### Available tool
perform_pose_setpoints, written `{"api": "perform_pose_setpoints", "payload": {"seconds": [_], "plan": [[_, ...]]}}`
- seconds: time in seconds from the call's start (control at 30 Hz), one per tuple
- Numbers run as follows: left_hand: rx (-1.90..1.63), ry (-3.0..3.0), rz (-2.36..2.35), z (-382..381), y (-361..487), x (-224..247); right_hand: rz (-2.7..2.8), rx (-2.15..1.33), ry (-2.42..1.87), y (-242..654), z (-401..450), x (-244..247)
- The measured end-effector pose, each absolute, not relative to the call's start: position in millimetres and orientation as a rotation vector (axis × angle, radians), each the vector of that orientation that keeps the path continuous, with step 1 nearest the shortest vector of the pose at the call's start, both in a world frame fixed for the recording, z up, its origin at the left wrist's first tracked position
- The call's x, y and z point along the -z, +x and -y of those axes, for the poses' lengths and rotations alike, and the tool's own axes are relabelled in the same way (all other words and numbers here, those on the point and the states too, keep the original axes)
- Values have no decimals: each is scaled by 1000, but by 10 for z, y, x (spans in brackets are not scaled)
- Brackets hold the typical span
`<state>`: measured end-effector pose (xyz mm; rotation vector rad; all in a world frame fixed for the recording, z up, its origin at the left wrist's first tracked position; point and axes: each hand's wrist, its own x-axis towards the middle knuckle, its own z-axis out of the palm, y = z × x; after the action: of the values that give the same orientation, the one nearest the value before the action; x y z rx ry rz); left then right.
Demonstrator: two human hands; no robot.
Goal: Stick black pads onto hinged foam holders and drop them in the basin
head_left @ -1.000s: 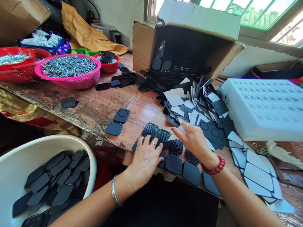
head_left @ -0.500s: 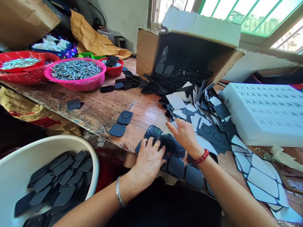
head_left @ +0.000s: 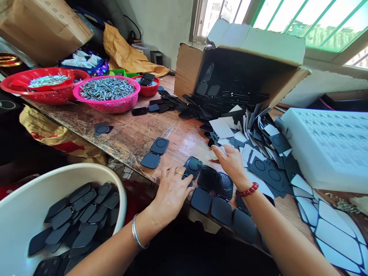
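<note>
A row of black hinged two-square pieces lies unfolded along the table's front edge, textured mesh halves at the back and smooth black flaps [head_left: 221, 211] in front. My left hand [head_left: 169, 193] is at the row's left end, fingers apart. Its fingertips rest at the leftmost hinged piece [head_left: 193, 165], partly covering it. Above the row, my right hand [head_left: 231, 165] pinches a small pale piece [head_left: 222, 150], mostly hidden by the fingers. Another hinged piece [head_left: 155, 152], with a ring on one square, lies unfolded to the left.
A white tub [head_left: 122, 199] of black pieces stands at lower left. Behind are a pink basket [head_left: 106, 103] of metal parts, red baskets [head_left: 46, 96] and an open cardboard box [head_left: 188, 71]. Loose cards [head_left: 264, 168] and a white foam block [head_left: 324, 153] lie right.
My left hand has shifted left along the row, uncovering more of the flaps and mesh squares. My right hand still pinches the pale piece. The whole view has moved slightly.
</note>
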<state>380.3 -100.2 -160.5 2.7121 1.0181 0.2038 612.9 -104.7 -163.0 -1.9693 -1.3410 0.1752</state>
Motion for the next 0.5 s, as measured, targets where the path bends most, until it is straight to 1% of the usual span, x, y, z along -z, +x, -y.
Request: {"api": "perform_pose_setpoints", "payload": {"seconds": [0.3,0.5], "plan": [[-112,2747,-1006,996,3827,1580,1353,-81,-2050,6025,945,1600],[-131,2748,-1004,983,3836,1596,1425,-48,-2057,5971,1009,1514]]}}
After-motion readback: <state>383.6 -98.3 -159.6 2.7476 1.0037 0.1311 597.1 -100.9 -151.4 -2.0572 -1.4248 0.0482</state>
